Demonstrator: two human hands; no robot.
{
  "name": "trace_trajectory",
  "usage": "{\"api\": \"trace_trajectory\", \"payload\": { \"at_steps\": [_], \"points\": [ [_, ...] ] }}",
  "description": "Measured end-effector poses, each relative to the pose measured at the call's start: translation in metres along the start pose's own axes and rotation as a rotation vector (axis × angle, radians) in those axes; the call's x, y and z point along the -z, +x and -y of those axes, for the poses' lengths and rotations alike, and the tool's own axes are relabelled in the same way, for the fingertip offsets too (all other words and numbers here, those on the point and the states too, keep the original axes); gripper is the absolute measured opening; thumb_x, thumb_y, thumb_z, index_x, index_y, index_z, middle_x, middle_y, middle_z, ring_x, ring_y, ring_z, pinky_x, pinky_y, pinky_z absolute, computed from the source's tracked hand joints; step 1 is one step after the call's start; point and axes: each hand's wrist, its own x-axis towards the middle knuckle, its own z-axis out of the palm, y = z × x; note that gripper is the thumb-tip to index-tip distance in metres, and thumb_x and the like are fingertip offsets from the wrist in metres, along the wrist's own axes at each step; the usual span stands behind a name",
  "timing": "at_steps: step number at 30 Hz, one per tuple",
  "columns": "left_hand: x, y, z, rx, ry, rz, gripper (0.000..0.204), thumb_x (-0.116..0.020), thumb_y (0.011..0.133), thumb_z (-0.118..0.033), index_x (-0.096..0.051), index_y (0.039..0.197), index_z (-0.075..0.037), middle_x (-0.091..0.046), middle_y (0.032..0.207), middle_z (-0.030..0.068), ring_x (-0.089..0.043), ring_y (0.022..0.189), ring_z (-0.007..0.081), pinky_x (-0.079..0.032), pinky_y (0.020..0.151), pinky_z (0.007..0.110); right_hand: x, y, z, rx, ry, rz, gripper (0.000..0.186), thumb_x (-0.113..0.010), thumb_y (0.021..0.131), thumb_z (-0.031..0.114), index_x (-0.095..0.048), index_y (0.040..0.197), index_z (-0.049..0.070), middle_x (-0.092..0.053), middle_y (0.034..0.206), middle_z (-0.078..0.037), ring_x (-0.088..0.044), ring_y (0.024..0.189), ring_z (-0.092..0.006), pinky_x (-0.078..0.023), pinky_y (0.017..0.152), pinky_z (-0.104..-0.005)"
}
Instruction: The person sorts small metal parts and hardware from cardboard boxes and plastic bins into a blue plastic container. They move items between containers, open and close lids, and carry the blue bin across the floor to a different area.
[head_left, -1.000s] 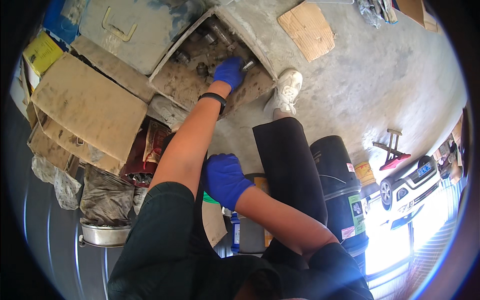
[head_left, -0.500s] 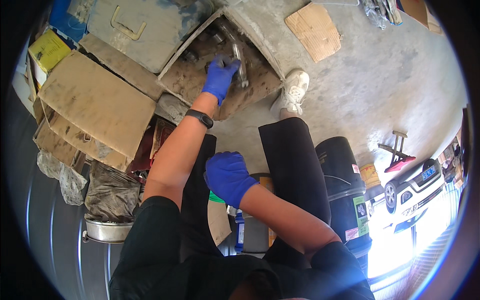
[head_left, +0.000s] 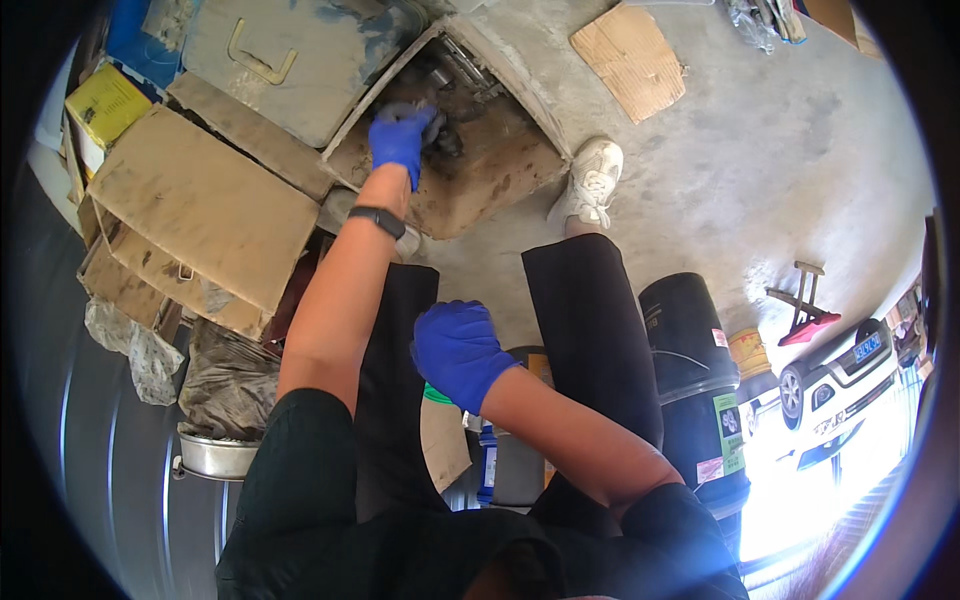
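My left hand point(head_left: 398, 142), in a blue glove, is inside a grimy open box point(head_left: 480, 195) at the upper middle, its fingers closed on a dark metal part point(head_left: 420, 118). Beside it lie more dark parts point(head_left: 445, 138), too shadowed to tell apart, and a long metal piece point(head_left: 470, 70) lies near the back of the box. My right hand point(head_left: 462, 355), also blue-gloved, is curled closed low in front of me, near my left leg. Whatever its fingers may hold is hidden.
A grey lidded case point(head_left: 300, 75), cardboard boxes point(head_left: 200, 205) and a yellow box point(head_left: 108, 100) crowd the left. Flat cardboard point(head_left: 625, 60) lies upper right. Black buckets point(head_left: 685, 330) stand right of my leg, with a red stool-like object point(head_left: 810, 325) and white car point(head_left: 840, 390) beyond.
My left hand has moved leftward within the box, and the long metal piece now lies farther back, away from it. My right hand has stayed about where it was.
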Motion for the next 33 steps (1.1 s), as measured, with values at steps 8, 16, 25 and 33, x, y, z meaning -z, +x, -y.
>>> {"api": "trace_trajectory", "payload": {
  "at_steps": [8,16,25,33],
  "points": [
    [0.027,-0.075,-0.039,0.227,-0.107,0.126,0.013,-0.062,0.095,-0.01,-0.064,0.105,-0.003,-0.07,0.102,0.0134,-0.069,0.096,0.0232,-0.055,0.076,0.029,0.016,0.011,-0.011,-0.064,0.03,-0.078,0.017,-0.062,0.081,0.024,-0.065,0.082,0.007,-0.063,0.077,-0.015,-0.064,0.07,-0.0296,-0.048,0.062,-0.0425],
    [0.062,-0.133,-0.069,0.22,-0.164,0.513,0.018,-0.066,0.092,-0.012,-0.063,0.107,-0.003,-0.07,0.098,0.0087,-0.069,0.09,0.0196,-0.055,0.082,0.03,0.061,0.047,-0.018,-0.175,0.316,-0.853,0.045,-0.063,0.087,0.024,-0.055,0.128,0.008,-0.064,0.093,-0.011,-0.064,0.075,-0.0302,-0.052,0.067,-0.0407],
    [0.061,-0.152,-0.097,0.537,-0.073,0.676,0.02,-0.064,0.092,-0.013,-0.063,0.11,-0.003,-0.068,0.103,0.0067,-0.066,0.093,0.017,-0.053,0.084,0.031,0.044,0.04,-0.034,-0.203,0.252,-0.625,0.021,-0.063,0.085,0.018,-0.068,0.103,0.011,-0.066,0.084,-0.01,-0.065,0.073,-0.0292,-0.052,0.066,-0.0396],
    [0.028,-0.048,-0.026,-0.535,1.489,0.062,0.022,-0.058,0.085,-0.006,-0.062,0.107,-0.008,-0.064,0.107,0.0179,-0.066,0.093,0.0343,-0.055,0.081,0.042,0.013,0.021,-0.025,-0.129,0.073,-0.381,0.004,-0.061,0.075,0.009,-0.065,0.073,0.01,-0.064,0.068,-0.011,-0.066,0.064,-0.028,-0.049,0.056,-0.0396]
  ]
}}
